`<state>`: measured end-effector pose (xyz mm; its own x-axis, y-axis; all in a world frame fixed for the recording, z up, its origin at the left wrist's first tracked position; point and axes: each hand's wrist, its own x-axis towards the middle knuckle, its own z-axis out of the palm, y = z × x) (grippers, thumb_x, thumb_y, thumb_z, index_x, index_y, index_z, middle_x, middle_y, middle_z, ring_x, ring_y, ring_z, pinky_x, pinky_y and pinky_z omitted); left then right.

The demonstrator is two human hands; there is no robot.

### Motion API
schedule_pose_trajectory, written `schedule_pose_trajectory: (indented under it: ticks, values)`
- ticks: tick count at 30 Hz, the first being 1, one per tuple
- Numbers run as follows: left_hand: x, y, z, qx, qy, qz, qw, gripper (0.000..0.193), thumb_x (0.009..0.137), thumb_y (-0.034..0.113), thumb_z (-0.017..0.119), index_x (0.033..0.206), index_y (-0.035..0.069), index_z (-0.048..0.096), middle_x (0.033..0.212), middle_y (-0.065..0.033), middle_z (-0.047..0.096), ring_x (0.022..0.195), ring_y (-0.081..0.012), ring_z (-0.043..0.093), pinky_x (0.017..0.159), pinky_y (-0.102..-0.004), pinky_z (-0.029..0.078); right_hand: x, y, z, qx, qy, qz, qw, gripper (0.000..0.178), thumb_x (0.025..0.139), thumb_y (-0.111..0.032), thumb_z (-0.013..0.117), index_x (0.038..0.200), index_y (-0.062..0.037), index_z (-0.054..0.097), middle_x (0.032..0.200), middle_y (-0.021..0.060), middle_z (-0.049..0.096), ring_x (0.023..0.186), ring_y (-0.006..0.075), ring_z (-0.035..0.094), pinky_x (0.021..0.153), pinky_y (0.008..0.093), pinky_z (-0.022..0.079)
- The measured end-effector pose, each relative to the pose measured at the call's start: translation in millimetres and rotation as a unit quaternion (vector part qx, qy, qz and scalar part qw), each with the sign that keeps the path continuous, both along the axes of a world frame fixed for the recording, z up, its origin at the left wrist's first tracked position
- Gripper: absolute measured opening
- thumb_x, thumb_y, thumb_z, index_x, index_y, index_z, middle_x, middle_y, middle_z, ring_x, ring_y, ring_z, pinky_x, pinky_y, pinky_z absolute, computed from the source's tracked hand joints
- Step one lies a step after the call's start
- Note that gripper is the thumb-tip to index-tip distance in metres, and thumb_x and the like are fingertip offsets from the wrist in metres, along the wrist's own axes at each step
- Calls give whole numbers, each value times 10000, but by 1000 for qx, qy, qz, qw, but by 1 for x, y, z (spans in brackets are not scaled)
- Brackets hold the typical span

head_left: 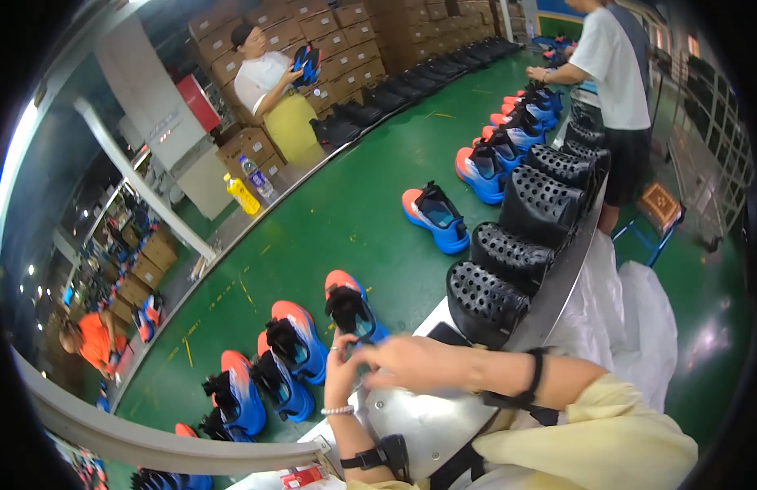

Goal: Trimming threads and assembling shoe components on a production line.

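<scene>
My left hand (341, 374) and my right hand (419, 362) come together over the near edge of the green table, fingers bent toward each other. Motion blurs the right hand. The left fingers look closed, but whatever lies between them, if anything, is too small to make out. Just beyond the hands stands a sneaker (352, 304) in orange, white and blue with a black collar. Left of it, matching sneakers (303, 335) form a row with their orange toes pointing away from me. Below my right hand is a shiny metal plate (423, 425).
Black perforated shoe forms (486, 298) line the right edge. One sneaker (436, 216) stands mid-table; several more (481, 170) sit beyond. Bottles (242, 194) stand by the far edge. People (609, 69) work across and to the right. A pale rail (174, 449) crosses the lower left.
</scene>
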<state>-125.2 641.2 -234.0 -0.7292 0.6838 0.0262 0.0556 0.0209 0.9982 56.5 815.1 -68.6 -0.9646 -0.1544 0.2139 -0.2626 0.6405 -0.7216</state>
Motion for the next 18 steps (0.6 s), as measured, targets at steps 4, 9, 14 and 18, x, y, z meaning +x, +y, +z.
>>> schedule_pose_trajectory:
  ticks: [4,9,14,18]
  values:
    - [-25,30,28,-11,37,171,985,571,743,-55,681,1278,51,509,1380,-138,510,1168,-253,557,901,-329,494,112,73,40,62,99,-63,991,364,952,-341,599,1177,-57,561,780,152,671,739,337,675,646,421,538]
    - [-57,62,66,-224,207,53,951,761,692,83,845,1359,30,482,1208,-144,642,1113,-250,628,965,-359,504,160,175,81,-17,211,-280,936,268,862,-142,708,1087,-3,663,848,127,708,752,261,698,719,351,544]
    - [-62,84,52,-248,356,55,899,610,681,91,845,1235,22,597,1107,-94,697,1023,-234,669,932,-350,516,172,296,54,-23,314,-517,796,283,961,-174,620,1186,-2,620,989,77,702,981,145,646,916,289,466]
    - [-53,88,51,-325,370,84,867,488,701,128,818,1153,42,652,1128,-146,668,1048,-342,644,935,-404,500,167,348,9,53,268,-541,796,382,952,-222,634,1254,5,582,1180,142,662,1152,238,604,1007,340,429]
